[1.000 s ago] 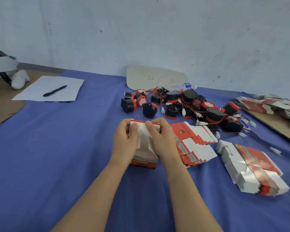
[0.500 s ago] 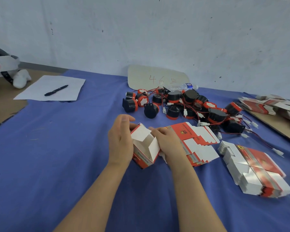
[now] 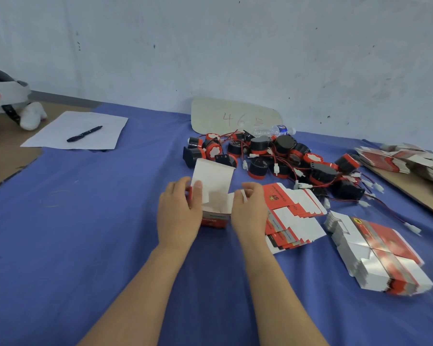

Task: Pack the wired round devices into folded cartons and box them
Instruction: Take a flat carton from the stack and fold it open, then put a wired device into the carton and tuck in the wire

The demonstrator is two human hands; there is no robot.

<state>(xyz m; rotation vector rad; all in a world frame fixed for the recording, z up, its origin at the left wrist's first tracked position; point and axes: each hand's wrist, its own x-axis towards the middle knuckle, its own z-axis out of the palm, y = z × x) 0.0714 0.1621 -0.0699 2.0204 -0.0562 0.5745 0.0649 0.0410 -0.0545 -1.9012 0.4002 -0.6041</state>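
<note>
**Erecting one carton on the packing table.** Nearest the viewer, two bare forearms are reaching forward over the blue-covered table (image 3: 85,233).

- **Left hand:** The left hand (image 3: 179,213) is gripping the left side of a small red-and-white carton (image 3: 214,196). Its fingers (image 3: 181,183) are curling round the wall, and the thumb tip is lying on a white inner flap.
- **Right hand:** The right hand (image 3: 249,211) is holding the carton's right side. Its fingers (image 3: 249,190) are bending inward and pinching a small white side flap.
- **Carton:** The carton is standing on the table between the two hands, its mouth opening upward and its long lid flap rising at the back. Nothing is showing inside it.
- **Flat stock:** Just beside the right hand a fanned stack of flat cartons (image 3: 294,216) is lying. Further right a second stack (image 3: 378,258) is waiting unfolded.
- **Devices:** Beyond the hands the round devices (image 3: 273,156), black with red rims, are lying in a tangled heap near the lid flap. They are trailing red-and-black wires with white plugs.
- **Background:** Behind the heap a bottle (image 3: 273,131) is lying in front of a pale board (image 3: 233,116) marked 46. At far left a pen (image 3: 84,134) is resting on a sheet of paper (image 3: 60,136), near a headset (image 3: 3,96).

**Progress:** The work appears to be standing at an early stage. One carton is being shaped, no device is sitting in it, and no closed carton or outer box is showing. The whole heap seems to be awaiting packing.
</note>
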